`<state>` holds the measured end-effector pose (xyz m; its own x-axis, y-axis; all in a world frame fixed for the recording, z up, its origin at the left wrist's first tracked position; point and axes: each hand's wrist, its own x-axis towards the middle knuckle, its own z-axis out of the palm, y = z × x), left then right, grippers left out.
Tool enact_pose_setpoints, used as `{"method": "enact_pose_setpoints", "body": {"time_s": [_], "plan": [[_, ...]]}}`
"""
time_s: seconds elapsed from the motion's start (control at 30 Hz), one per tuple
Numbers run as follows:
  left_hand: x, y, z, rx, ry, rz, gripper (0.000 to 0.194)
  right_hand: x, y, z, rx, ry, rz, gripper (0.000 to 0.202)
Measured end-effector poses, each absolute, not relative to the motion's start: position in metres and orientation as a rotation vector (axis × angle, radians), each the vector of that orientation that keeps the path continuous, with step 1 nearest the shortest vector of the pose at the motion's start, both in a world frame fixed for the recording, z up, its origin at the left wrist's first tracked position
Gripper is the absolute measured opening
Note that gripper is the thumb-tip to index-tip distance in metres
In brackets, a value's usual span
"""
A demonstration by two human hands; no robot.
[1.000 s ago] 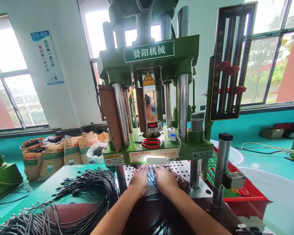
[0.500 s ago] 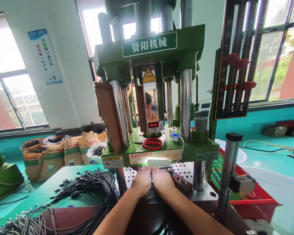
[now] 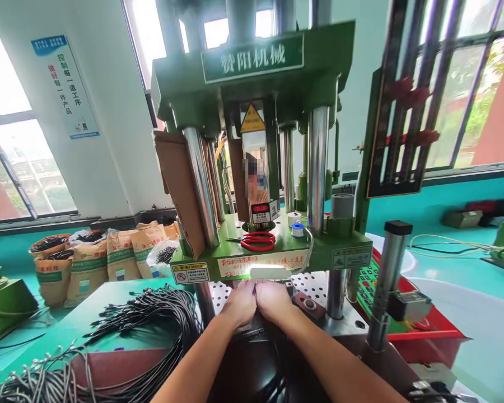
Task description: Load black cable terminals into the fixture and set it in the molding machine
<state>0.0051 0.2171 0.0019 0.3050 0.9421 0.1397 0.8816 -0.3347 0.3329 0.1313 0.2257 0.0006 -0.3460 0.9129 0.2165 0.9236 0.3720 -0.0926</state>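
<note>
My left hand point(image 3: 241, 305) and my right hand point(image 3: 274, 303) are side by side, touching, at the mould area under the green press point(image 3: 321, 258). The fingers of both are curled in, and whatever they hold is hidden behind them. A white perforated plate point(image 3: 220, 292) shows on either side of the hands. Just right of my right hand is a brown block with a round metal button point(image 3: 308, 304). Below my forearms, dark cables point(image 3: 277, 387) hang over a dark, shiny surface.
A large bundle of black cables point(image 3: 180, 319) lies on the green table point(image 3: 94, 302) at left. Red-handled scissors point(image 3: 257, 240) and a white tape roll point(image 3: 297, 230) rest on the press ledge. A metal post point(image 3: 388, 291) and red tray point(image 3: 424, 337) stand at right. Filled sacks point(image 3: 90, 266) line the wall.
My fingers have gone from stretched forward to more curled, with the hands still together at the same spot. The camera view has tilted and shifted slightly.
</note>
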Motion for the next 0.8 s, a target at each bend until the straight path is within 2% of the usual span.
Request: {"method": "enact_pose_setpoints", "body": {"time_s": [0.23,0.43,0.8], "plan": [[0.022,0.211,-0.001,2.358,1.841,0.404,0.053,0.171,0.202,-0.002,-1.598,-2.16,-0.214,0.039],[0.03,0.206,-0.003,2.353,1.941,0.43,0.051,0.166,0.2,-0.021,-1.565,-2.166,-0.178,0.042],[0.04,0.212,-0.008,2.303,2.01,0.507,0.045,0.162,0.223,-0.027,-1.544,-2.135,-0.02,0.041]]}}
